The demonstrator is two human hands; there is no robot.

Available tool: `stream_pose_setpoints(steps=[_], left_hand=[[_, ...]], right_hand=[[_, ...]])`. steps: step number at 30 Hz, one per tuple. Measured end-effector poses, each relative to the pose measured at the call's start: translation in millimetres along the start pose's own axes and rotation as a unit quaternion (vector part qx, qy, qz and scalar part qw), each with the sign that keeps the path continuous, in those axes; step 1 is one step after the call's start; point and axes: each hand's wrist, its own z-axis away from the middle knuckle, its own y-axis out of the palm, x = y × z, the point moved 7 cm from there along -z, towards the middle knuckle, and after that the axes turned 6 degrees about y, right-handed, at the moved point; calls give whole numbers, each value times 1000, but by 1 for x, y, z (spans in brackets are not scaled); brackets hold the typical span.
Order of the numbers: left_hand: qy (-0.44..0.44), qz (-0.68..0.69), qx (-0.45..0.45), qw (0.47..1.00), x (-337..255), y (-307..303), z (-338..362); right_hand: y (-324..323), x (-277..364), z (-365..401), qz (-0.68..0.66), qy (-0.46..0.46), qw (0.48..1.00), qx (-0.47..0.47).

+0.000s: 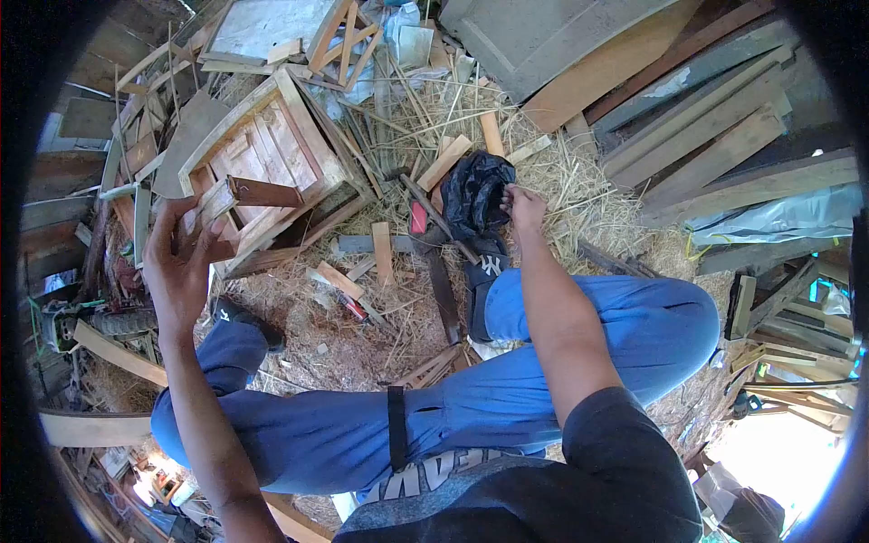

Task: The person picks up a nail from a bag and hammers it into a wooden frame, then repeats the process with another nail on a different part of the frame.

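Observation:
My left hand (181, 262) is raised on the left, its fingers and thumb closed around a small brown wooden piece (267, 194) in front of a weathered wooden frame (272, 154). Part of that piece is hidden by the fingers. Further right, my right hand (525, 206) pinches the edge of a crumpled black plastic bag (477, 192) lying on the straw. What the bag contains cannot be seen. Beside the bag lies a hammer (436, 214), its handle slanting toward my shoe. A red block-like object (418, 218) is next to it.
Loose wood offcuts (384, 253) and a red-and-black handled tool (351, 306) lie on the straw between my feet. Stacked boards (697, 154) fill the right side. A large grey panel (552, 36) leans at the back. A curved wooden strip (95, 429) is at left.

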Motion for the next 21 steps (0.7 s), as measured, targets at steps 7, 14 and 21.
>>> stream_pose_setpoints(steps=[7,14,21], left_hand=[[11,-19,-3,1000,12,1,0],[-38,63,-13,997,0,3,-1],[-5,19,-15,1000,-3,1,-3]], right_hand=[[21,28,22,-191,25,978,77],[95,97,49,-133,-52,970,196],[152,154,101,-130,-130,934,306]])
